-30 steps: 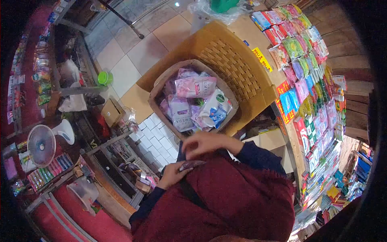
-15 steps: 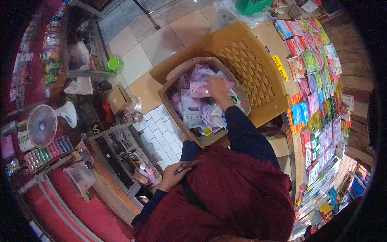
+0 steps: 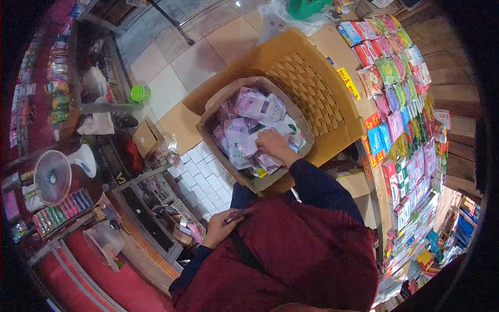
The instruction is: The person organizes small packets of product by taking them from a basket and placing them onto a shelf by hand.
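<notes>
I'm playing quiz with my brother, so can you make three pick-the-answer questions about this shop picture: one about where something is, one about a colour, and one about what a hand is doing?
1. Where does the cardboard box of packets sit?
A. on the tan plastic chair
B. on the fan
C. on the red cloth

2. What colour is the small cup on the tiled floor?
A. blue
B. green
C. black

3. What is the right hand doing?
A. resting on the person's lap
B. holding the fan
C. reaching down into the box among the packets

Answers:
1. A, as the box rests on the chair's seat, in front of its woven back.
2. B, as the cup is bright green against the pale tiles.
3. C, as the hand lies among the packets inside the box, while the left hand holds a small dark thing near the body.
</notes>
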